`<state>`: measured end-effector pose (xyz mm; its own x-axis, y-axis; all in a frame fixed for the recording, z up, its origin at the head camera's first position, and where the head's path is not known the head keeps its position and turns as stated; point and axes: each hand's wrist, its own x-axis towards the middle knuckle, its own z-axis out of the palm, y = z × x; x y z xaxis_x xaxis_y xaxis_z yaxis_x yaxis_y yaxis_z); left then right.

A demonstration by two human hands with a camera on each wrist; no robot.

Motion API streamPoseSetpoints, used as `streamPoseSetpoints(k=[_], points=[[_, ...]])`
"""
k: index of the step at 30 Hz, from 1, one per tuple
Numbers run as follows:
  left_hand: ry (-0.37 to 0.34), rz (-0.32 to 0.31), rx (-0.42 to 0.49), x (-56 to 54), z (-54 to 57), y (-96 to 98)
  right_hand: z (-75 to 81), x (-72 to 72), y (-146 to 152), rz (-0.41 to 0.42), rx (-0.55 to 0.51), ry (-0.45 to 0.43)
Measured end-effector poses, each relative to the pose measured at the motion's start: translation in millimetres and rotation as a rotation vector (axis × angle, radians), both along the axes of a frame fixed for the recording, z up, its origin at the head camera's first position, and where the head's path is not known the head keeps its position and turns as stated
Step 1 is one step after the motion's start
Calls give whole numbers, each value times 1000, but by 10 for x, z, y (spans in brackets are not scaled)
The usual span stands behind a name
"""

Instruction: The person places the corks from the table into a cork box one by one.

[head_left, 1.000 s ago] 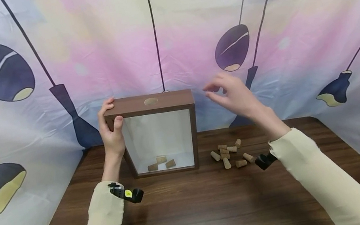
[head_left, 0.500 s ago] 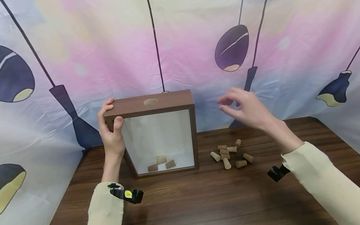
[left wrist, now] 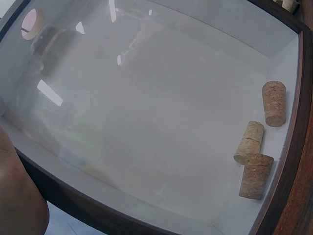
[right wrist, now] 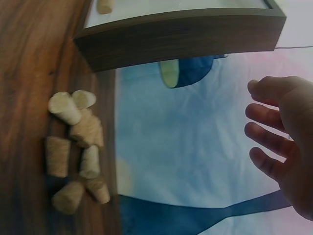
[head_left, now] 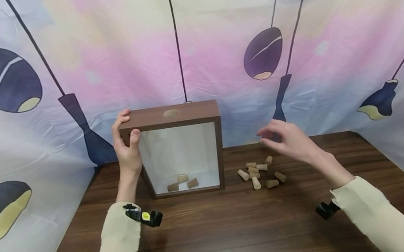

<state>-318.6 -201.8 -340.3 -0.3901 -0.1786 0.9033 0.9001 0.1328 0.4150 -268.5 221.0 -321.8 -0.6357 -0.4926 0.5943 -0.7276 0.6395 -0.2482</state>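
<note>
A dark brown wooden box frame (head_left: pixel 221 149) with a clear front stands upright on the table, a round hole (head_left: pixel 171 113) in its top side. My left hand (head_left: pixel 128 150) grips its upper left corner, thumb on the front and fingers over the top. Inside, 3 tapered corks (left wrist: pixel 274 104) lie along the bottom. To the right of the box is a loose pile of several corks (head_left: pixel 253 171) on the tabletop. My right hand (head_left: pixel 287 138) hovers above and to the right of that pile, its fingers loosely bent with nothing between them, as the right wrist view (right wrist: pixel 288 132) also shows.
The dark wood-grain table (head_left: pixel 220 231) reaches back to a hanging cloth (head_left: pixel 209 30) printed with lamps, close behind the box. Cloth also closes off both sides. Each wrist carries a small black camera, the left one (head_left: pixel 151 218) near the box's lower left.
My right hand has moved down and to the right, away from the box's top and lower toward the table. The left hand keeps its grip on the box, and the corks lie as before.
</note>
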Motion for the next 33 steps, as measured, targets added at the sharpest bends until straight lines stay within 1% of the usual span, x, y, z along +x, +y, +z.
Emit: streamPoseSetpoints(k=[5, 10, 17, 24, 33], points=[[-3, 6, -5, 3, -2, 7, -196, 48, 66, 1, 25, -72], [-6, 5, -7, 0, -1, 12, -370, 91, 136, -31, 50, -136], [-8, 7, 2, -11, -19, 12, -576, 142, 228, -52, 78, -212], [-4, 6, -3, -8, -11, -1, -774, 176, 311, -73, 115, -295], [1, 8, -7, -10, -4, -9, -926, 219, 372, -59, 198, -308]])
